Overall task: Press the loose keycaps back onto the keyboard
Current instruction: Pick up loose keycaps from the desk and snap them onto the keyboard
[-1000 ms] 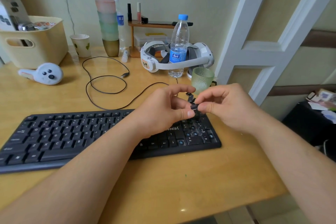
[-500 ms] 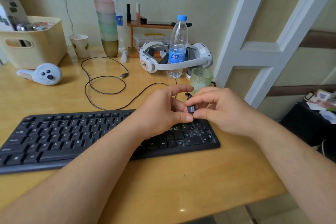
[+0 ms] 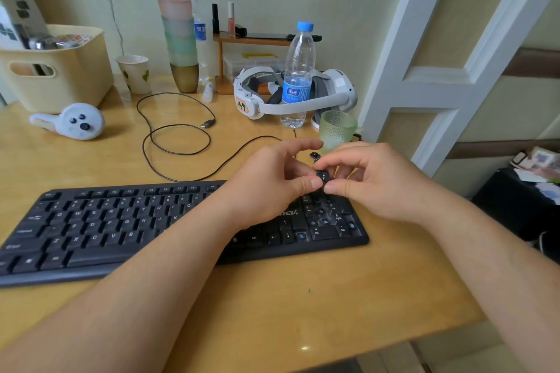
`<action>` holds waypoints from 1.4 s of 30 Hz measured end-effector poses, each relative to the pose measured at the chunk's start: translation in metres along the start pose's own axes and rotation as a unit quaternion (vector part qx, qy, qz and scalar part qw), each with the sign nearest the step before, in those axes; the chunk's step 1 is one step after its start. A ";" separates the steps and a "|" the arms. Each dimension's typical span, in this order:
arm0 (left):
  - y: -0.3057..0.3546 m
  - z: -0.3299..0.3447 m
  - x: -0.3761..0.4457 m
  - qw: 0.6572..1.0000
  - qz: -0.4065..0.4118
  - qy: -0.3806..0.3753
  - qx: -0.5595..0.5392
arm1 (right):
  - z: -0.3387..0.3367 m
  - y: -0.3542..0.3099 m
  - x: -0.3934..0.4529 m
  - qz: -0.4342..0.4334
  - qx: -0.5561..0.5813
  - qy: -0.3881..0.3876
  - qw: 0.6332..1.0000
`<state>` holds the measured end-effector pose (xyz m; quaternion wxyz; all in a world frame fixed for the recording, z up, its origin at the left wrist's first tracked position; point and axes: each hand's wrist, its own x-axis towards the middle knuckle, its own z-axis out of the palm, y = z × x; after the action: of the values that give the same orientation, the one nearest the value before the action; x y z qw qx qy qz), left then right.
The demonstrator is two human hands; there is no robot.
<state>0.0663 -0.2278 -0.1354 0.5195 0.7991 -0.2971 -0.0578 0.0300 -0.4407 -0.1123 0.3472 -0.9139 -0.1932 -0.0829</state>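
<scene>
left hand: thumb and fingers curled, pinching the keycap
right hand: fingertips pinching the same keycap from the other side
keycap: black, between both hands, held above the keyboard's right end
second keycap: just behind the fingertips
keyboard: black, under the hands, on the counter
glass: green, just beyond the hands

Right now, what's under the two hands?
The keyboard's right end, with bare blue-centred key sockets. Left hand and right hand pinch a keycap and cover the keys beneath.
</scene>
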 end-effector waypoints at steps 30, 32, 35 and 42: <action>-0.002 0.003 0.000 0.997 -0.012 0.011 0.081 | 0.006 0.011 -0.002 -0.004 -0.094 0.019 0.995; -0.002 0.004 0.000 0.997 -0.012 0.014 0.075 | 0.009 0.010 -0.005 -0.003 -0.101 0.034 0.994; -0.001 0.005 0.000 0.999 -0.011 0.007 0.053 | 0.012 0.008 -0.007 -0.017 -0.115 0.063 0.991; -0.002 0.002 0.001 0.998 -0.014 0.026 0.055 | 0.008 0.000 0.000 -0.083 -0.139 0.028 0.986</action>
<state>0.0671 -0.2296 -0.1379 0.4813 0.8318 -0.2752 -0.0282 0.0306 -0.4354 -0.1186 0.2142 -0.9315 -0.2447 -0.1632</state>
